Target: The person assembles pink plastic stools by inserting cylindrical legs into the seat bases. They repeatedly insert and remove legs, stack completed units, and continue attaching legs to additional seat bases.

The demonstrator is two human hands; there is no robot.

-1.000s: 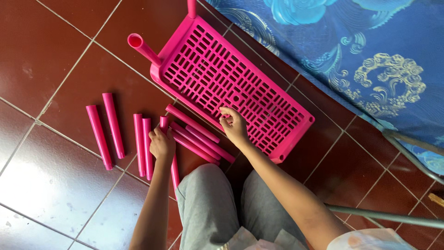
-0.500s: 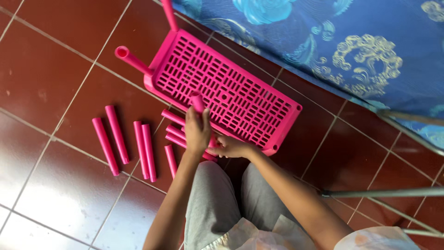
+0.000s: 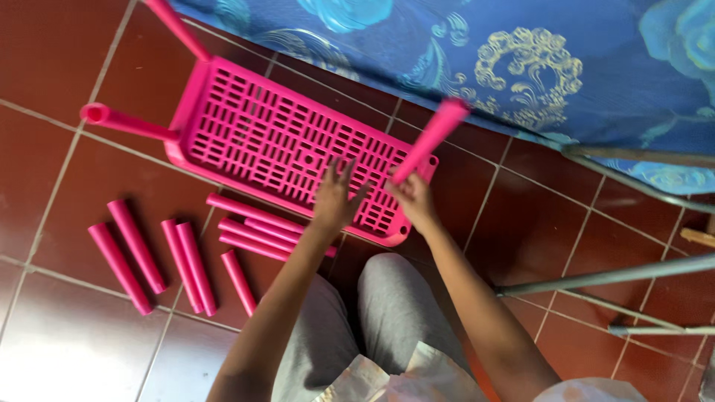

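Note:
A pink slotted plastic shelf tray [image 3: 246,134] lies on the brown tiled floor, with two pink tube legs [image 3: 123,120] standing out of its left corners. My right hand [image 3: 411,201] grips a pink tube [image 3: 433,137] that stands tilted at the tray's near right corner. My left hand [image 3: 333,195] rests flat with fingers spread on the tray's near edge. Several loose pink tubes [image 3: 186,264] lie on the floor to the left, and three more tubes [image 3: 249,231] lie beside the tray's front edge.
A blue patterned cloth [image 3: 477,52] covers the top right. Grey metal rods [image 3: 618,275] cross the floor at the right. My knees in grey trousers [image 3: 357,320] are at the bottom middle.
The tube passed from my left hand to my right hand, which carried it to the tray's right corner. My left hand moved onto the tray. The view shifted right.

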